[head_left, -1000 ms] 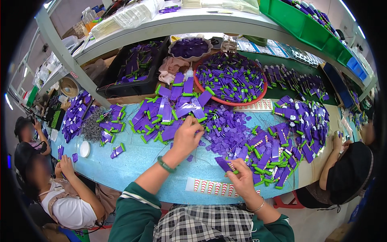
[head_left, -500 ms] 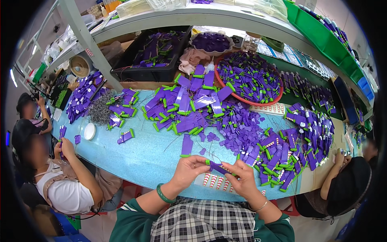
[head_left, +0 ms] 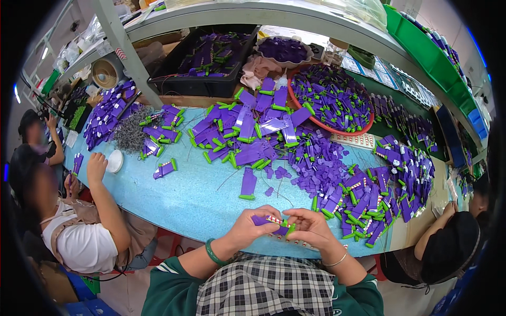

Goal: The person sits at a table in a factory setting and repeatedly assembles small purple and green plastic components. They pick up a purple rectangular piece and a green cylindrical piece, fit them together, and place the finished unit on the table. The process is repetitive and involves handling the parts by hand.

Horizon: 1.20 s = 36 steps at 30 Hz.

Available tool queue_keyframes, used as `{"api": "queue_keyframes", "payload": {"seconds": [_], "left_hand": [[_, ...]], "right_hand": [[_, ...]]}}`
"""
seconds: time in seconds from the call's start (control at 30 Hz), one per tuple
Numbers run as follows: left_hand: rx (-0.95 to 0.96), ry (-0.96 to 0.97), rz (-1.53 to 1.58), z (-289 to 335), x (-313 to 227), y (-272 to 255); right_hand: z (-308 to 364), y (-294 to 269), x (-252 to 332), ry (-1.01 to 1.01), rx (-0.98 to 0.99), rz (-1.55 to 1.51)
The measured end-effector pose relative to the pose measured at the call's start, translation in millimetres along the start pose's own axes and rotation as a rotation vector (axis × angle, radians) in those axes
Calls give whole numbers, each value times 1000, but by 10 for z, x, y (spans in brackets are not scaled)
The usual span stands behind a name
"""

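Observation:
Above the near edge of the table, both my hands are closed on one flat purple piece (head_left: 260, 220) with a bright green end and a red-and-white striped strip along it. My left hand (head_left: 243, 230) pinches the purple body. The fingers of my right hand (head_left: 315, 229) are at the green end, thumb against it. A striped sticker sheet (head_left: 301, 243) lies below, mostly hidden by my hands. Just beyond them rests a single purple piece with a green end (head_left: 248, 183). To the right is a heap of striped purple-and-green pieces (head_left: 363, 205).
A large pile of purple-and-green pieces (head_left: 245, 129) covers the table's middle, beside small purple bits (head_left: 319, 163). Behind stand an orange-red basin (head_left: 367, 128) and a black tray (head_left: 192, 87) under a shelf (head_left: 263, 18). Co-workers sit left (head_left: 87, 247) and right (head_left: 448, 247).
The purple piece has turned in my hands: its green end now points right, and its striped strip shows. My left hand has shifted onto the body. The left co-worker's hand has moved outward.

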<state>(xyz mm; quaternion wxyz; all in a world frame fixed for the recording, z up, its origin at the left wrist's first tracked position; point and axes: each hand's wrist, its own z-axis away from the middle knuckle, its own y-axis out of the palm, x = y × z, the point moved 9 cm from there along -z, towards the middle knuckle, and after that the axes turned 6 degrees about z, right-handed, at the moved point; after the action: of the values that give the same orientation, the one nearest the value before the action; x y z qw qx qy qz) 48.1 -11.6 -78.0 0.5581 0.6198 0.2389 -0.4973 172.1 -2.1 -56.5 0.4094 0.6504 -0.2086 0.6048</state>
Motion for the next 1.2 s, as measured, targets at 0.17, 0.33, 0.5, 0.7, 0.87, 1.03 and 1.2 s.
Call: {"api": "queue_keyframes", "payload": {"seconds": [0.17,0.33,0.5,0.7,0.87,1.03,1.2], "left_hand": [[65,279,-676,69,-606,106],[113,304,-846,102,-760,83],[-235,288,-432,326,-1214,-484],[-610,781,29,651,-1530,-932],[-551,693,15,524,-1229,-940],[-432,332,-137,175,-548,-783],[-168,27,-392,-66,-84,-287]], "right_hand": [[-283,56,462,-266,41,672],[-402,476,602,-486,117,1282],[-682,251,515,-454,-103,1628],[-924,349,79,-433,-100,1894],[-888,333,67,-423,-77,1893],[-732,-71,312,-258,-218,1125],[-439,-125,159,11,-215,367]]}}
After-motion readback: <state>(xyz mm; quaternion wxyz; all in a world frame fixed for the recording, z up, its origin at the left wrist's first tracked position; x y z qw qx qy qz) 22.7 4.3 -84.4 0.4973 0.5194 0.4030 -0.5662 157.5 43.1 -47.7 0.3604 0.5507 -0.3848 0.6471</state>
